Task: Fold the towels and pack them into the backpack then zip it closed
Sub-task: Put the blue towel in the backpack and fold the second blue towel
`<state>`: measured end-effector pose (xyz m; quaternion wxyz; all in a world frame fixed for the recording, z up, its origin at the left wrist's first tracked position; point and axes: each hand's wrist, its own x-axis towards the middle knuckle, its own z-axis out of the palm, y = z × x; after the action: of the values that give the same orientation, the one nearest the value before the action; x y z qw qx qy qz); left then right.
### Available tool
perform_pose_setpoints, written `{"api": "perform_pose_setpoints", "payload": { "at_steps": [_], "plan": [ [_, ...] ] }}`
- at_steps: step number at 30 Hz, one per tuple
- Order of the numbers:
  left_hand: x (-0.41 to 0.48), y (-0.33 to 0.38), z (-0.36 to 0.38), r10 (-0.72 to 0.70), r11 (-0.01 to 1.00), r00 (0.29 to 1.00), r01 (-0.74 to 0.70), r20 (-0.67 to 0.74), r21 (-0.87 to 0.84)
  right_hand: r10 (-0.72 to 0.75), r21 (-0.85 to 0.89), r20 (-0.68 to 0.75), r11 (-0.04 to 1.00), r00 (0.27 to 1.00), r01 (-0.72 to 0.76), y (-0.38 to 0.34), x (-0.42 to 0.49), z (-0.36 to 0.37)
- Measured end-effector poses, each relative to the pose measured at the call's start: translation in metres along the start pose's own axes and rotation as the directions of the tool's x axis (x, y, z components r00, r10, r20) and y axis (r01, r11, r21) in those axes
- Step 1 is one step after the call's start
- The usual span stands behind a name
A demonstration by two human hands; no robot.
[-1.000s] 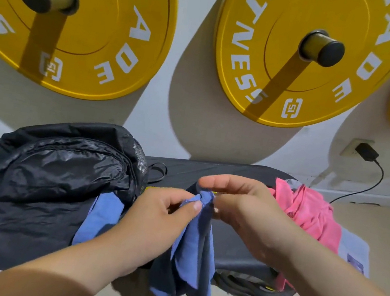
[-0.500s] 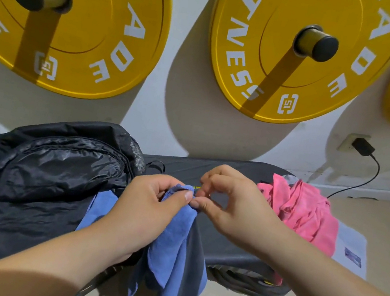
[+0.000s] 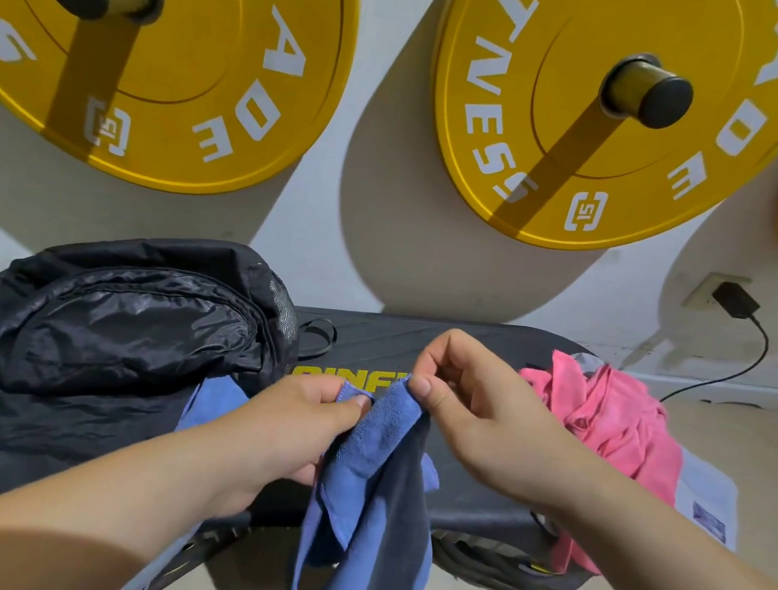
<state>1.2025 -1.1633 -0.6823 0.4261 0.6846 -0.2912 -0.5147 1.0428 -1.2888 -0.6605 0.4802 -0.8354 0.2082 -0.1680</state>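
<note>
We note that over the last second the two hands have drawn slightly apart along the top edge of the blue towel (image 3: 368,489). A second ago both sat bunched together on one pinched spot; now each holds its own point of the hem, and a short span of cloth shows between them. We judge this to be the search for corners before the first fold, so folding proper has not begun on this piece.

Left hand (image 3: 300,430): grip closed, thumb and forefinger clamped on the towel's upper edge, just right of the backpack (image 3: 72,343). Right hand (image 3: 475,414): thumb and forefinger pinched on the same edge, a little further right of the backpack, the remaining fingers curled loosely and holding nothing. The towel hangs free below both grips, crumpled and doubled on itself, its lower end dropping past the front edge of the counter (image 3: 494,365).

The backpack lies on the counter's left end, its opening facing right. A second patch of blue cloth (image 3: 214,402) shows at that opening; we cannot tell whether it is a packed towel. A pink towel (image 3: 613,428) lies unfolded in a heap well to the right of the backpack. Much of the task remains: the zip is not closed.
</note>
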Motion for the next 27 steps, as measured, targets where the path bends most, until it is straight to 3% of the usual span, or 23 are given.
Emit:
{"api": "perform_pose_setpoints", "payload": {
  "at_steps": [3, 5, 7, 9, 13, 16, 22, 27],
  "plan": [
    [-0.002, 0.006, 0.002, -0.018, 0.977, 0.995, 0.037, 0.095, -0.209, 0.009, -0.064, -0.036, 0.998, 0.999, -0.012, 0.001, 0.001, 0.000],
    [-0.004, 0.007, 0.001, 0.008, 0.971, 0.991, 0.024, 0.131, -0.239, 0.032, -0.095, -0.099, 0.995, 0.995, -0.041, 0.002, 0.002, -0.001],
    [-0.004, 0.005, 0.001, 0.047, 0.975, 0.989, -0.014, 0.143, -0.224, 0.079, -0.082, -0.150, 0.992, 0.986, -0.092, 0.003, 0.002, -0.003],
    [-0.003, 0.006, -0.001, 0.098, 0.977, 0.993, -0.085, 0.059, -0.196, 0.137, -0.096, -0.160, 0.983, 0.978, -0.153, 0.002, 0.002, -0.006],
    [-0.003, 0.011, -0.007, 0.196, 0.964, 0.977, -0.206, -0.080, -0.165, 0.196, -0.068, 0.009, 0.978, 0.981, -0.195, -0.001, -0.001, -0.005],
    [-0.008, 0.011, -0.004, 0.225, 0.964, 0.973, -0.231, -0.057, -0.131, 0.180, 0.041, 0.079, 0.982, 0.981, -0.183, -0.003, -0.004, -0.001],
    [-0.007, 0.011, -0.003, 0.240, 0.965, 0.970, -0.244, -0.048, -0.096, 0.239, 0.223, -0.019, 0.947, 0.971, -0.229, -0.002, -0.002, 0.003],
    [0.001, 0.007, -0.015, 0.219, 0.970, 0.969, -0.229, -0.116, -0.085, 0.296, 0.285, 0.047, 0.911, 0.954, -0.297, -0.005, -0.004, 0.001]
  ]
}}
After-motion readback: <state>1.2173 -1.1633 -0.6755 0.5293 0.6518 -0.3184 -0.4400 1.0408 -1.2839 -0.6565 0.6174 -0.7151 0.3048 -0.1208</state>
